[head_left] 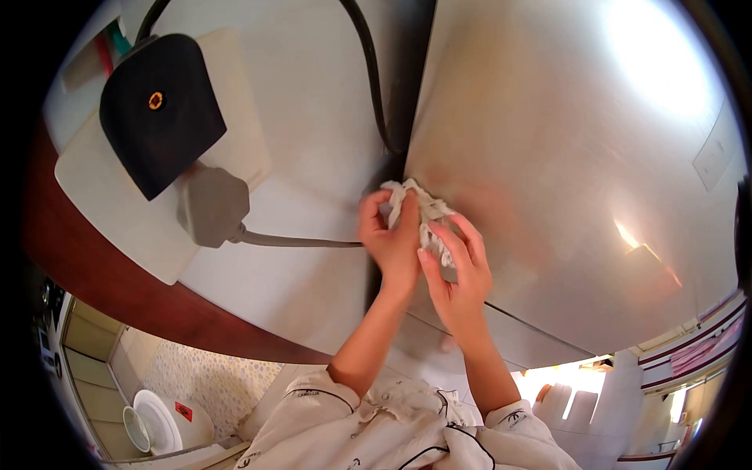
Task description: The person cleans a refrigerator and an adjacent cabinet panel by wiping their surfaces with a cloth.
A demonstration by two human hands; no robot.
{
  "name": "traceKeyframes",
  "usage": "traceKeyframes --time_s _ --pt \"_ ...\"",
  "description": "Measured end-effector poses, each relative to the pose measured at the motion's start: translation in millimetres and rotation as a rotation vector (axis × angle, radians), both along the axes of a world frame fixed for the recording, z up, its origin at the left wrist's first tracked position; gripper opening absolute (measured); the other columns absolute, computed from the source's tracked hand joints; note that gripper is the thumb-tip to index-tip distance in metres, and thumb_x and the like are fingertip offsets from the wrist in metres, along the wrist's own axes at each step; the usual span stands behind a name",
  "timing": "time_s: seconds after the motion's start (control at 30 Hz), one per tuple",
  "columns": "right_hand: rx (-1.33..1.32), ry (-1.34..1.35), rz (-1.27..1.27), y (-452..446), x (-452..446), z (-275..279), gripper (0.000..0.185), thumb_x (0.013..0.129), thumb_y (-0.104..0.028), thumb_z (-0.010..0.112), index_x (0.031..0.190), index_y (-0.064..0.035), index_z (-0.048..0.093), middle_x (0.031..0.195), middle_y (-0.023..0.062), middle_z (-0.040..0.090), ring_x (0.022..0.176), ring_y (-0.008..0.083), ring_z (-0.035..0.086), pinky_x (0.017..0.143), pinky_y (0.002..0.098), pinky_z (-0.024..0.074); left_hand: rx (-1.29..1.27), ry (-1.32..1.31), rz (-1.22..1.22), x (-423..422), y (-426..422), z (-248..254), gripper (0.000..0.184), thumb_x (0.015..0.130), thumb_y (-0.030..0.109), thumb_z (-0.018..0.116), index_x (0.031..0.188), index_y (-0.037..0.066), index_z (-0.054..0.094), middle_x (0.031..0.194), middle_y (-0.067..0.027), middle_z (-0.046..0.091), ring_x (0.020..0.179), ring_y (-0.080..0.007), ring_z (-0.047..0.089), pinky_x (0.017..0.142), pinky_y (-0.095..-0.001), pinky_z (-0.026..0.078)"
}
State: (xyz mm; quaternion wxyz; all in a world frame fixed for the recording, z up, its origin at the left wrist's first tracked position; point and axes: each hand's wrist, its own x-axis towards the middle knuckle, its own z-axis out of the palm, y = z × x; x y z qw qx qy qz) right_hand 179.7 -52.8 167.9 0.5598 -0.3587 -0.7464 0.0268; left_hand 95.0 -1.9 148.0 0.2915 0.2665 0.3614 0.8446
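A crumpled white cloth (433, 208) lies between the person's two hands, in front of the left edge of the metal panel (548, 196); its long axis slants from a far end by that edge down to a near end over the panel's face, closer to the person; the left hand (395, 247) is nearer the panel's edge and the cloth's far end, its thumb and curled forefinger pinching the cloth; the right hand (468, 286) is over the panel's face at the near end, fingers bent and slightly apart, with the cloth caught between them and the thumb; how firmly either hand presses cannot be told; a black cord (371, 66) hangs left of the panel's edge, and a grey plug (213, 207) sits well apart, farther left of the panel.
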Motion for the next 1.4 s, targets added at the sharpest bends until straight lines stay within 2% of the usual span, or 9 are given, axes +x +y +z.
traceKeyframes --time_s 0.1,0.13,0.23,0.37,0.67,0.77,0.97,1.3,1.4 --pt "0.038 0.03 -0.066 2 -2 -11 0.022 0.08 -0.003 0.064 0.102 -0.0038 0.064 0.117 0.0125 0.054 0.091 0.0215 0.06 0.071 0.028 0.0495 0.053 0.336 0.428 13 4 4 0.022 0.08 0.007 0.066 0.096 -0.004 0.057 0.101 -0.0119 0.055 0.086 -0.0165 0.053 0.074 -0.0271 0.044" --pt "0.055 0.035 -0.083 0 1 -13 0.022 0.08 0.0 0.063 0.101 -0.0036 0.064 0.115 0.0129 0.055 0.089 0.0219 0.061 0.071 0.0279 0.0501 0.098 0.528 0.463 12 5 -7 0.027 0.08 0.005 0.065 0.104 -0.005 0.058 0.113 -0.0163 0.047 0.098 -0.0251 0.048 0.084 -0.0329 0.041" --pt "0.036 0.028 -0.106 -6 13 -32 0.021 0.08 0.002 0.062 0.1 -0.0029 0.064 0.114 0.0137 0.056 0.088 0.0227 0.062 0.071 0.0281 0.0511 0.157 0.769 0.553 10 4 -28 0.031 0.082 0.003 0.06 0.112 -0.004 0.057 0.117 -0.0179 0.043 0.104 -0.0297 0.043 0.09 -0.0379 0.037" --pt "-0.011 0.028 -0.107 -14 22 -38 0.024 0.078 0.005 0.061 0.101 -0.0023 0.064 0.113 0.0156 0.056 0.089 0.0237 0.063 0.071 0.0292 0.0524 0.126 0.952 0.55 11 4 -21 0.034 0.082 0.002 0.057 0.114 -0.008 0.053 0.113 -0.0201 0.044 0.101 -0.0308 0.044 0.085 -0.0387 0.039" --pt "-0.042 0.051 -0.087 -15 16 -39 0.025 0.078 0.006 0.06 0.102 -0.0023 0.064 0.111 0.0162 0.057 0.089 0.0227 0.063 0.071 0.0283 0.0522 0.282 0.807 0.436 -8 10 6 0.029 0.081 -0.004 0.056 0.109 -0.009 0.055 0.103 -0.0179 0.047 0.081 -0.0264 0.051 0.066 -0.0303 0.043" --pt "-0.07 0.021 -0.142 -23 26 -52 0.023 0.078 0.006 0.06 0.099 -0.0016 0.064 0.11 0.0165 0.057 0.088 0.0222 0.063 0.071 0.0277 0.0519 0.251 0.897 0.441 7 -1 -37 0.03 0.08 -0.007 0.056 0.109 -0.008 0.056 0.101 -0.0174 0.048 0.079 -0.0261 0.051 0.065 -0.0297 0.044" --pt "-0.127 0.059 -0.176 -37 51 -63 0.019 0.078 0.007 0.058 0.095 0.0003 0.064 0.106 0.0166 0.059 0.083 0.0219 0.063 0.069 0.0275 0.0514 0.278 0.88 0.513 1 13 17 0.03 0.082 -0.007 0.055 0.112 -0.007 0.055 0.1 -0.0147 0.049 0.076 -0.0238 0.05 0.063 -0.0281 0.043" --pt "0.006 0.056 -0.346 -48 75 -53 0.02 0.08 0.007 0.055 0.098 0.001 0.063 0.107 0.018 0.06 0.085 0.0218 0.06 0.067 0.0268 0.0485 0.267 0.798 0.398 -5 5 41 0.03 0.084 -0.007 0.052 0.115 -0.007 0.054 0.099 -0.0135 0.049 0.077 -0.0226 0.05 0.063 -0.0272 0.042" --pt "0.062 0.073 -0.432 -48 82 -42 0.02 0.08 0.007 0.055 0.098 0.0014 0.063 0.107 0.0181 0.06 0.087 0.0234 0.06 0.069 0.028 0.0486 0.222 0.869 0.413 0 2 18 0.029 0.084 -0.006 0.052 0.113 -0.008 0.053 0.1 -0.0151 0.05 0.079 -0.0232 0.05 0.066 -0.0276 0.043"
